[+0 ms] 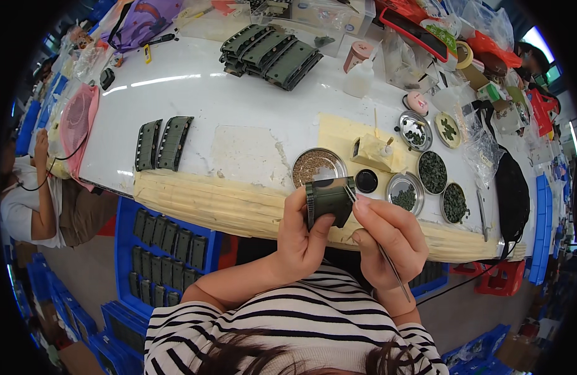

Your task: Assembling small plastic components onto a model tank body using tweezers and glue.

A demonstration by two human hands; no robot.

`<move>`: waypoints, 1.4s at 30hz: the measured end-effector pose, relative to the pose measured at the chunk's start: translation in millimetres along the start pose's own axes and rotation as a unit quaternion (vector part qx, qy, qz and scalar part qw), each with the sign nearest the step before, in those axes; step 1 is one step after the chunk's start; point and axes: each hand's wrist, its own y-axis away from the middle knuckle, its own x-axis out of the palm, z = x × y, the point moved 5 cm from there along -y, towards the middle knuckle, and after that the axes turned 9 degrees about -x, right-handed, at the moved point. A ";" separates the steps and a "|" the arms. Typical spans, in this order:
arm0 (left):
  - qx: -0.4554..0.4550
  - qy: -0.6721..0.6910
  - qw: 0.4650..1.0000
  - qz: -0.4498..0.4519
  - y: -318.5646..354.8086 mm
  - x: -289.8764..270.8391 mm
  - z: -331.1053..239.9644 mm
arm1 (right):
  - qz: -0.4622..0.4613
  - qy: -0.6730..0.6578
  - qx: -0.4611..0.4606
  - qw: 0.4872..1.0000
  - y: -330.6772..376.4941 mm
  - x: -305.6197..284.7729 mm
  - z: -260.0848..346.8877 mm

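One dark green, curved casing with a ribbed left end (329, 203) is held up over the near edge of the table and serves as the reference point below. The left hand (300, 240) is closed firmly on its left side, thumb on the near face. The right hand (391, 240), to its right, has thumb and fingers pinched on slim, pointed metal tweezers (393, 269); their tips meet the casing's upper right edge. Whether the tips grip anything cannot be told.

Just beyond the casing stands a round, silver metal tin of brown granules (320, 148). Right of the casing lies a round, black, shallow lid (366, 181), and farther right a round, silver metal tin of small dark green pieces (393, 184). Beyond the lid, away from the casing, sits a cream, tape-wrapped block (371, 155).

Well left of the casing, two dark green, curved strips (175, 144) lie side by side on the white, smooth-topped table (201, 100). Below and left of it, a blue plastic crate (126, 237) holds rows of similar parts.
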 end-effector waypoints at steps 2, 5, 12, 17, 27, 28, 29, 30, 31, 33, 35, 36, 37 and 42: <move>-0.005 0.006 1.000 0.000 0.7 -0.4 0.1 | 0.002 -0.001 -0.001 1.000 -1.5 -0.5 -0.2; -0.010 0.009 1.000 0.003 1.0 -1.0 1.1 | 0.013 0.005 -0.008 1.000 -3.9 -1.3 0.0; -0.015 0.029 0.999 0.019 0.1 -1.5 0.2 | 0.020 0.008 -0.022 1.000 -5.8 -2.3 -0.1; -0.017 0.026 0.999 0.021 0.7 -1.7 0.7 | 0.027 0.020 -0.026 0.999 -6.0 -2.6 0.9; -0.017 0.018 0.999 0.027 -6.1 -0.2 -3.3 | -0.011 -0.016 0.010 1.000 -2.9 1.0 -5.4; -0.038 0.061 0.997 0.030 -5.7 0.4 -2.4 | -0.016 -0.024 0.019 0.999 -1.9 0.1 -6.3; -0.059 0.104 0.992 0.034 -4.4 1.8 -1.6 | -0.021 -0.033 0.028 0.999 -0.4 -1.8 -7.3; -0.081 0.147 0.985 0.039 -3.2 2.8 0.0 | -0.026 -0.040 0.039 0.998 1.9 -3.6 -8.6; -0.081 0.131 0.987 0.044 -3.5 2.7 1.0 | -0.041 -0.046 0.041 0.997 4.2 -5.6 -10.2; -0.082 0.098 0.990 0.053 -4.5 2.3 4.3 | -0.069 -0.059 0.044 0.995 8.4 -9.3 -13.6; -0.095 0.105 0.989 0.049 -4.3 2.7 3.7 | -0.069 -0.055 0.047 0.995 8.3 -10.9 -13.9; -0.102 0.107 0.988 0.047 -4.0 2.7 4.0 | -0.070 -0.055 0.049 0.995 8.5 -11.2 -14.5; -0.101 0.107 0.988 0.046 -3.9 2.6 4.4 | -0.062 -0.055 0.049 0.995 8.9 -10.9 -15.0; -0.101 0.128 0.984 0.065 -2.4 2.6 3.5 | -0.039 -0.072 0.050 0.995 6.1 -6.1 -12.6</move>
